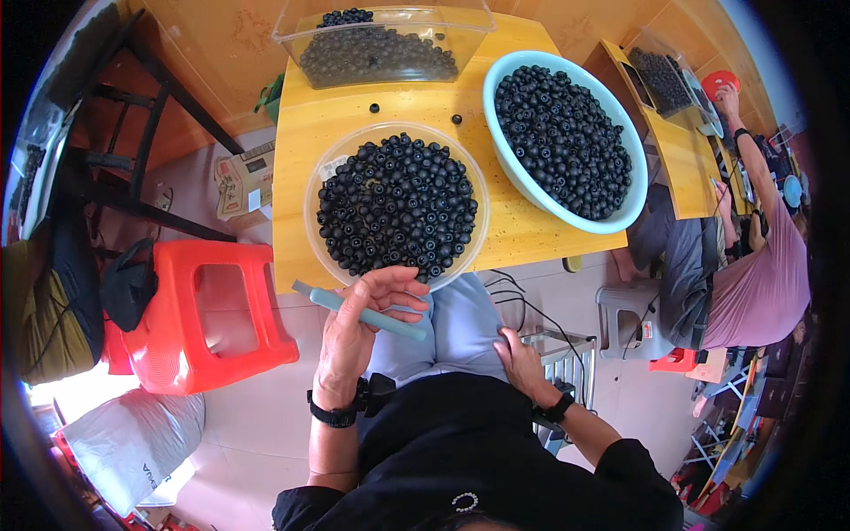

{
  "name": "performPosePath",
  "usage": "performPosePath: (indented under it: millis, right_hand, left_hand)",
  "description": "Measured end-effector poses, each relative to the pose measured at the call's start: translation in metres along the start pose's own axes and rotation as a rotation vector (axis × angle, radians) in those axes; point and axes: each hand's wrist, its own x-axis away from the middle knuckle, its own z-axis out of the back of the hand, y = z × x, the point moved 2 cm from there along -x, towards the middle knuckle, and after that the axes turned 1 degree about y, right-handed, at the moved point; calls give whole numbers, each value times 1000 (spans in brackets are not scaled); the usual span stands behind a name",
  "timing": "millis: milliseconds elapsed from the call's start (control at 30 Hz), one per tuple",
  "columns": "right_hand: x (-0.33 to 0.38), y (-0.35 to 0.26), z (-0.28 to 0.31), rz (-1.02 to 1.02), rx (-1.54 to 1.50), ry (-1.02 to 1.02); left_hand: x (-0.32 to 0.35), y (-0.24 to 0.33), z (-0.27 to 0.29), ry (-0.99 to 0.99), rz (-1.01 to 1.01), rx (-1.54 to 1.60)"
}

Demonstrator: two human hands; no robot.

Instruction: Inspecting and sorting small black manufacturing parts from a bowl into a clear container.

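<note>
My left hand [367, 317] is closed round a small tool with a slim pale-blue handle [390, 325] and a short flat metal blade [303, 288]. Its palm faces up, just below the near rim of a round clear plastic bowl [310, 212]. That bowl is filled with small round black beads [398, 203], many showing a ring-like hole. My right hand [521, 361] lies on my right thigh, fingers loosely spread, with nothing visible in it. Beyond the clear bowl, two loose beads [374, 108] lie on the yellow table [549, 252].
A light-blue basin [496, 133] heaped with black beads stands at the table's right. At the back is a clear box [292, 31] holding more. A red stool [168, 354] is on my left, a grey stool [611, 323] on my right. Another person [753, 292] sits at the far right.
</note>
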Motion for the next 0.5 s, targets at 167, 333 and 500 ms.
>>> performPosePath:
  millis: [167, 333, 500]
  right_hand:
    - [-18, -40, 11, 46, 196, -122]
    - [-38, -108, -13, 920, 152, -206]
    - [-61, -144, -11, 1150, 47, -454]
  left_hand:
    - [3, 1, 4, 1, -23, 3]
    - [4, 9, 2, 23, -24, -18]
    - [12, 16, 5, 37, -40, -71]
